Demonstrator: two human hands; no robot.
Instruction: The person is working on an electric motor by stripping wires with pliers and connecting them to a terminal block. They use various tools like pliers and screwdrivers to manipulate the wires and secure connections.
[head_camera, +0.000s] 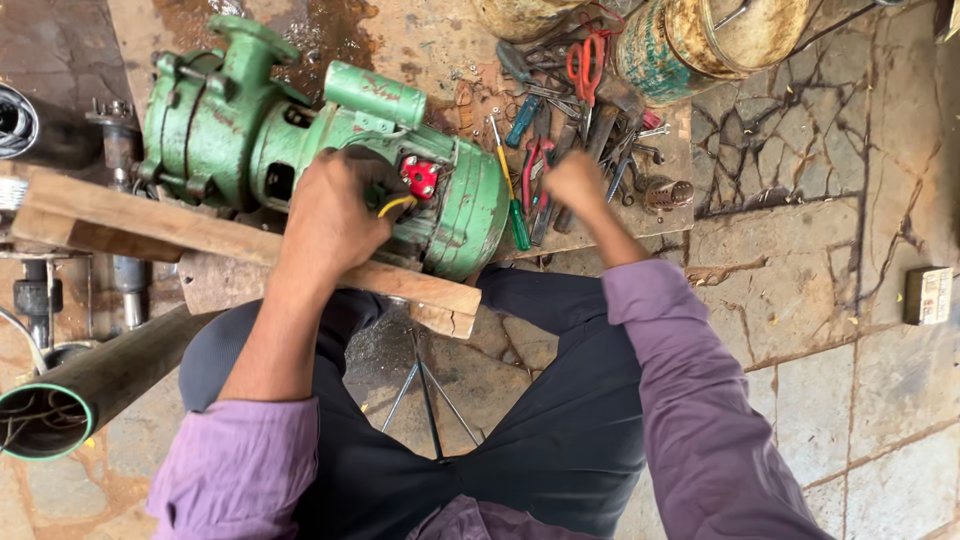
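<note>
Gripping yellow wire (396, 204), left hand (330, 215) on green motor (330, 150); right hand (575, 185) over tool pile (575, 120), grip unclear.
Wooden plank (200, 235) crosses below motor; both forearms extended forward, purple sleeves.

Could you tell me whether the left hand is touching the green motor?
Touching: the head view shows the left hand pressed onto the green motor beside its red terminal block.

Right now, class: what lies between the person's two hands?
In the head view, a green-handled screwdriver lies between the left hand and right hand, beside the green motor's end.
</note>
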